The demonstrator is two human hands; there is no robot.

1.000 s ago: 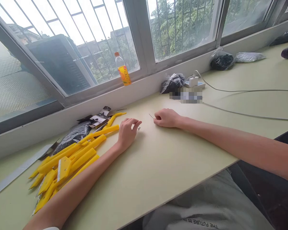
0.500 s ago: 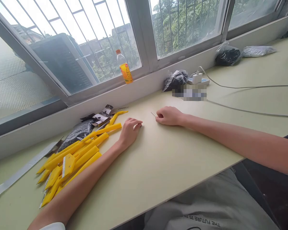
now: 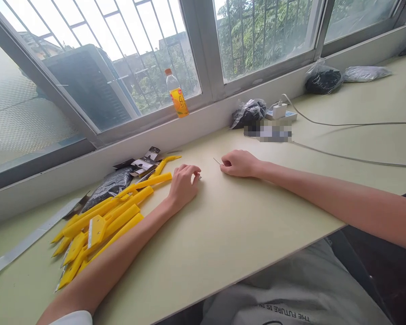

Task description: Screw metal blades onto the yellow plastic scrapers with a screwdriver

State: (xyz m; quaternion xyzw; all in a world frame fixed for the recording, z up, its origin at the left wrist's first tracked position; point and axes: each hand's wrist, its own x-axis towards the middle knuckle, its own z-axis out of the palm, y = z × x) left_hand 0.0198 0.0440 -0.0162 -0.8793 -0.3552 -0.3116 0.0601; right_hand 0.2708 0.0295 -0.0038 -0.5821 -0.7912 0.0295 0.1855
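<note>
My right hand [image 3: 238, 163] is closed in a fist on the tabletop. From its thumb side a thin metal rod [image 3: 217, 160] sticks out toward the left; the rest of it is hidden in the palm. My left hand [image 3: 185, 183] rests on the table a short way to the left, thumb and forefinger curved into a pinch. A tiny shiny metal piece [image 3: 200, 177] shows at those fingertips, too small to name exactly. Just left of this hand lies a pile of yellow plastic-handled scrapers [image 3: 113, 216], some with pale blades.
Behind the scrapers are a black plastic bag [image 3: 110, 184] and dark printed cards [image 3: 145, 164]. A long translucent strip [image 3: 34, 237] lies far left. An orange-capped bottle [image 3: 178, 97] stands on the sill. Bagged black items [image 3: 248, 113], a white charger [image 3: 278, 109] and cables [image 3: 355, 159] lie back right.
The thumb and forefinger of my left hand have bowed apart into a rounder loop, and the tiny metal piece shows more clearly. My right hand and the rod keep their pose.
</note>
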